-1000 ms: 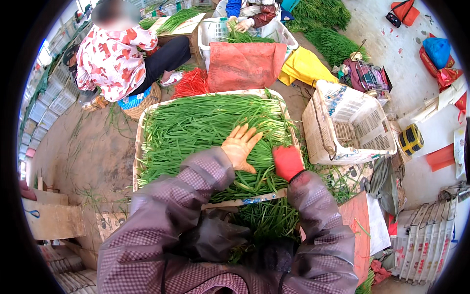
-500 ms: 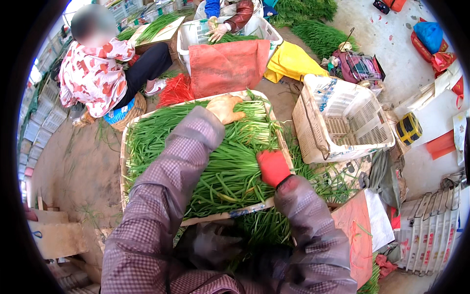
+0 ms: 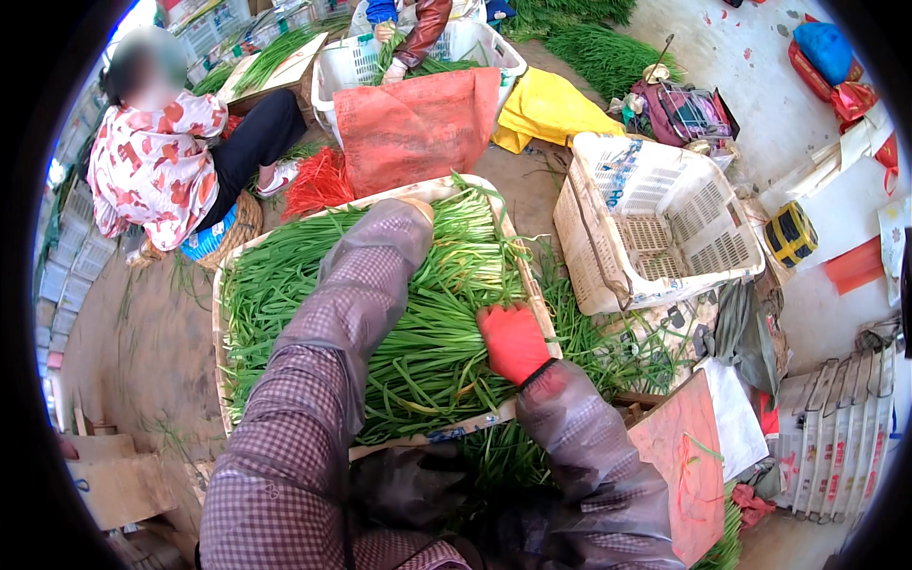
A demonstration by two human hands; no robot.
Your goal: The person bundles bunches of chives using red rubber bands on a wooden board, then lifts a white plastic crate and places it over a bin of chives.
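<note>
A long white crate (image 3: 223,356) in front of me is filled with long green chives (image 3: 418,337), their pale stem ends (image 3: 470,249) at its far right. My left hand (image 3: 419,206), in a tan glove, is over the far part of the chives. My sleeve covers nearly all of it, so its fingers do not show. My right hand (image 3: 516,342), in a red glove, lies on the leaves by the crate's right side. Its fingers are bent down and closed on chives, with the tips hidden among the leaves.
Another white crate (image 3: 655,223) stands at the right. Beyond mine, a co-worker's hands handle greens in a white crate (image 3: 513,71) draped with a red cloth (image 3: 418,128). A person (image 3: 157,161) sits at the far left. Red ties (image 3: 318,180) lie near my crate.
My left hand has slipped out of sight behind its sleeve. My right hand has turned, and its fingers now bend over the leaves. The whole view has shifted slightly.
</note>
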